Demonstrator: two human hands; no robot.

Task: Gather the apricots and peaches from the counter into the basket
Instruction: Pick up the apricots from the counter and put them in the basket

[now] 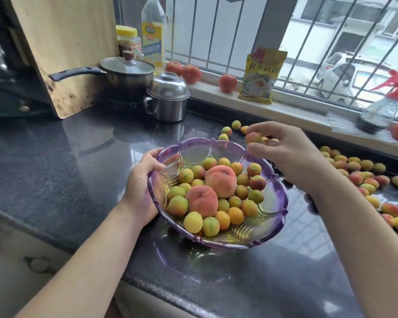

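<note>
A clear purple basket [276, 204] is tilted above the dark counter, and my left hand [143, 185] grips its left rim. It holds two peaches [221, 181] and several small apricots [193, 221]. My right hand [283, 150] hovers over the basket's far right rim and pinches one apricot [253, 138] between thumb and fingertips. Several more apricots [359, 171] lie spread over the counter to the right, and a few [226, 130] sit behind the basket.
A lidded steel pot [168, 97] and a saucepan [126, 73] stand at the back left beside a wooden board [62, 51]. The windowsill carries tomatoes [227, 82], a yellow packet [261, 75], an oil bottle [153, 33] and a spray bottle [381, 109].
</note>
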